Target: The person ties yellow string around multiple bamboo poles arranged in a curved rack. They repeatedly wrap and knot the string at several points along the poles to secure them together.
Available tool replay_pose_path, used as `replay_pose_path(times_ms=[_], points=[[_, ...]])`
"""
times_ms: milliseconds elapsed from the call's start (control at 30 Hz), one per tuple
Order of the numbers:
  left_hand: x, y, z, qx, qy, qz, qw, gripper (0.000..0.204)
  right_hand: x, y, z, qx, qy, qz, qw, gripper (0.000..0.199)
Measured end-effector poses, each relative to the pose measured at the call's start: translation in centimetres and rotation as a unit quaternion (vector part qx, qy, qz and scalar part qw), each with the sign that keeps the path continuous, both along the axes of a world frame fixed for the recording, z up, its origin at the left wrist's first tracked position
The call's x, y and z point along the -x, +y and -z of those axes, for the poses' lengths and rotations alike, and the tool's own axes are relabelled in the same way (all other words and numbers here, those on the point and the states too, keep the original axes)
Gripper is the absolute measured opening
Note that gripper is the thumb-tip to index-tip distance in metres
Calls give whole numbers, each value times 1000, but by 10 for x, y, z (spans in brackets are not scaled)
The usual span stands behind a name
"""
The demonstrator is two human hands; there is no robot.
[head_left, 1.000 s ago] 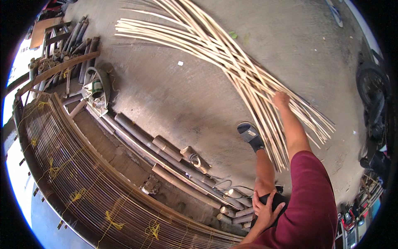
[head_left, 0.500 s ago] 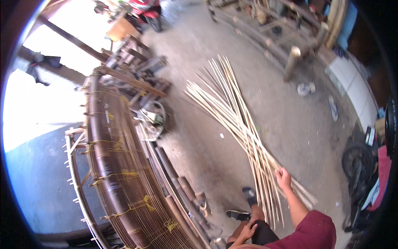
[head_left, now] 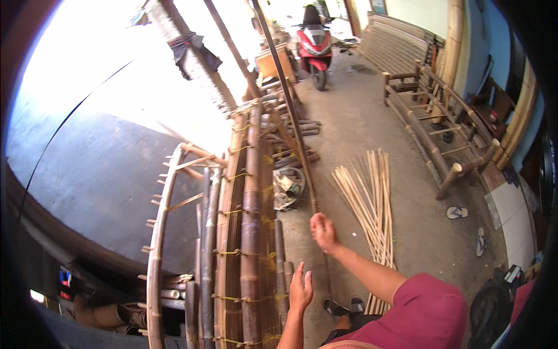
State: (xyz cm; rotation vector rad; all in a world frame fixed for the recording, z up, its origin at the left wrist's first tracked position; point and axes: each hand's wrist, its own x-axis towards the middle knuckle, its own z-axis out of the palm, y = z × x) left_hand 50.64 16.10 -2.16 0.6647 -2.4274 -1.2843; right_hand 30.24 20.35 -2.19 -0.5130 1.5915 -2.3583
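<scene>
My right hand [head_left: 324,232] is closed around a long, thin brown bamboo strip [head_left: 293,110]. The strip slants up and away past the top of the view, and a faint length of it trails below the fist. Lower and to the left, my left hand [head_left: 300,289] is raised with thumb and fingers apart, holding nothing. It is nearest to the long bamboo assembly [head_left: 250,203] of dark poles and thin slats, tied with yellow cord. To the right of my hands, pale bamboo strips [head_left: 372,215] lie fanned and crossing on the floor by my feet.
A bamboo bench frame [head_left: 430,134] stands at the right, with sandals [head_left: 457,212] near it. Ahead is a parked red scooter [head_left: 314,46]. A round basin [head_left: 289,187] and cut bamboo pieces sit beyond the assembly; a bamboo rail with pegs [head_left: 156,256] stands left.
My right hand has left the pile on the floor and moved up and left, now gripping a long strip. The left hand has risen from my leg. The view has swung left.
</scene>
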Motion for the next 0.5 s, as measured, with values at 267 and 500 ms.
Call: replay_pose_path(times_ms=[267, 500], points=[[-183, 7, -122, -71, -161, -350, 920, 45, -247, -69, -108, 119, -274, -337, 893, 35], [-326, 14, -142, 7, -294, -478, 827, 46, -329, -71, -48, -91, -201, -660, 718, 38]])
